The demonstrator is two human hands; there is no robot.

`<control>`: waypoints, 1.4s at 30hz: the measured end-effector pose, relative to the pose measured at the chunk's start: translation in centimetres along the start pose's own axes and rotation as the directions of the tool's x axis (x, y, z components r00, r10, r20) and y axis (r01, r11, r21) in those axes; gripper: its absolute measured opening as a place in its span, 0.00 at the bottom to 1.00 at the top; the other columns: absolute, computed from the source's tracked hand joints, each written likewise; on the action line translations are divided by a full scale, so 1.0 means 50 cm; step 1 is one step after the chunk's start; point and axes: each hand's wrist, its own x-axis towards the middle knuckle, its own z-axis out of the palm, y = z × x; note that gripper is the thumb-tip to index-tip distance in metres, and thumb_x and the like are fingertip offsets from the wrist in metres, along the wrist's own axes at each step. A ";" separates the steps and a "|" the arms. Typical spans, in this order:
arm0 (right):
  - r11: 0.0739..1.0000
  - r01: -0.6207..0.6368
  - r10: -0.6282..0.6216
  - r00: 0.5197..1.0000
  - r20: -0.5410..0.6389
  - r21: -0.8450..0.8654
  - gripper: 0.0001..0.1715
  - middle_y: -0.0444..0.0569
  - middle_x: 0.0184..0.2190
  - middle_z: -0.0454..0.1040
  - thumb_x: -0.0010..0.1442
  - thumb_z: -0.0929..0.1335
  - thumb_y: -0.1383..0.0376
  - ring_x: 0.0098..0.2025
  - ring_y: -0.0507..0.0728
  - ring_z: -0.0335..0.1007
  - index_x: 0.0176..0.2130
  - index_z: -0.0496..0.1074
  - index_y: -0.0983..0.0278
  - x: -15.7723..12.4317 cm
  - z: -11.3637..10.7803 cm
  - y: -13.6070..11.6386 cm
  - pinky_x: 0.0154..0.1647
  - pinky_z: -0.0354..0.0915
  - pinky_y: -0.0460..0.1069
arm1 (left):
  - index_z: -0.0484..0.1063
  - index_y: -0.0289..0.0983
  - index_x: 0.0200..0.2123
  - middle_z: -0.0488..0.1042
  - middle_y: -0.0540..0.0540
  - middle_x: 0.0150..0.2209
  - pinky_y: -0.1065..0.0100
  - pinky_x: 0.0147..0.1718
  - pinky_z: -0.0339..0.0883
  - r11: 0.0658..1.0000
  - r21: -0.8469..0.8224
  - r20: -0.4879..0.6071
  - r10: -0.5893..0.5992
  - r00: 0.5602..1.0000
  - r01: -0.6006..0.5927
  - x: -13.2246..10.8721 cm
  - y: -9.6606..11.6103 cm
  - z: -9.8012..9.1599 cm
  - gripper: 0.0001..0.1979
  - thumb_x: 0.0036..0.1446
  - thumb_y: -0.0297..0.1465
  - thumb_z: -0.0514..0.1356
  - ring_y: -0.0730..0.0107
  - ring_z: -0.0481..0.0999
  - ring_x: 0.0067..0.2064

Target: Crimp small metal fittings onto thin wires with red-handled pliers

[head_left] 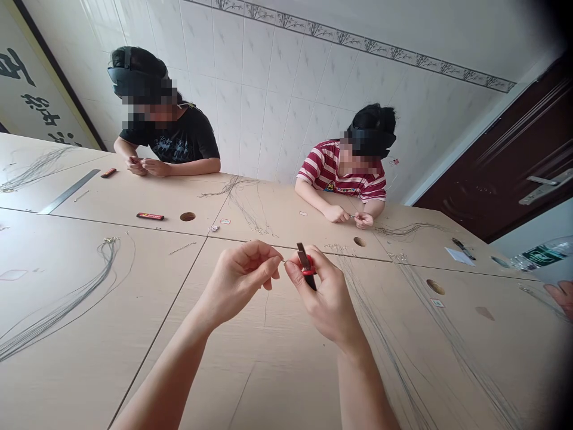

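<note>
Left hand pinches thin strand; right hand, at its three o'clock, grips red-black tool. Strand bundle on tabletop, nine o'clock.

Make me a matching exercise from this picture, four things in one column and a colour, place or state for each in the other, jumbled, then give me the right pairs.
Column one:
1. right hand
2. ruler
3. left hand
4. bottle

Column two:
A. clear and green, near the right edge
B. wrapped around a partly red tool
C. straight and silvery, toward the left
D. pinching, without a tool

Pairs: 1-B, 2-C, 3-D, 4-A
</note>
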 end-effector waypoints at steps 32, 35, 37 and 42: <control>0.995 0.052 -0.041 0.992 0.123 -0.084 0.11 0.44 0.32 0.66 0.65 0.63 0.69 0.37 0.54 0.63 0.30 0.59 0.61 -0.004 -0.017 -0.003 0.37 0.59 0.49 | 0.73 0.36 0.29 0.71 0.54 0.23 0.77 0.24 0.65 0.995 0.033 0.098 -0.099 0.990 0.096 0.000 0.006 -0.008 0.05 0.58 0.27 0.60 0.80 0.70 0.23; 0.995 0.056 -0.046 0.991 0.128 -0.080 0.11 0.44 0.31 0.66 0.64 0.64 0.70 0.36 0.53 0.63 0.30 0.59 0.61 -0.002 -0.017 -0.003 0.37 0.59 0.49 | 0.73 0.36 0.29 0.71 0.54 0.22 0.77 0.24 0.66 0.994 0.019 0.104 -0.109 0.989 0.107 0.000 0.004 -0.008 0.05 0.57 0.25 0.60 0.80 0.70 0.23; 0.995 0.057 -0.047 0.990 0.130 -0.078 0.11 0.44 0.31 0.65 0.64 0.64 0.71 0.36 0.54 0.63 0.30 0.59 0.61 -0.001 -0.017 -0.004 0.37 0.59 0.49 | 0.73 0.36 0.28 0.71 0.54 0.22 0.77 0.24 0.65 0.993 0.013 0.101 -0.116 0.988 0.115 0.000 0.004 -0.008 0.05 0.56 0.25 0.59 0.80 0.70 0.23; 0.994 0.068 -0.057 0.990 0.132 -0.080 0.11 0.43 0.31 0.65 0.64 0.63 0.71 0.36 0.53 0.62 0.30 0.58 0.60 -0.001 -0.016 -0.002 0.37 0.58 0.49 | 0.72 0.35 0.28 0.70 0.54 0.22 0.76 0.24 0.66 0.992 0.008 0.096 -0.125 0.987 0.125 -0.002 0.009 -0.006 0.04 0.55 0.25 0.60 0.79 0.69 0.23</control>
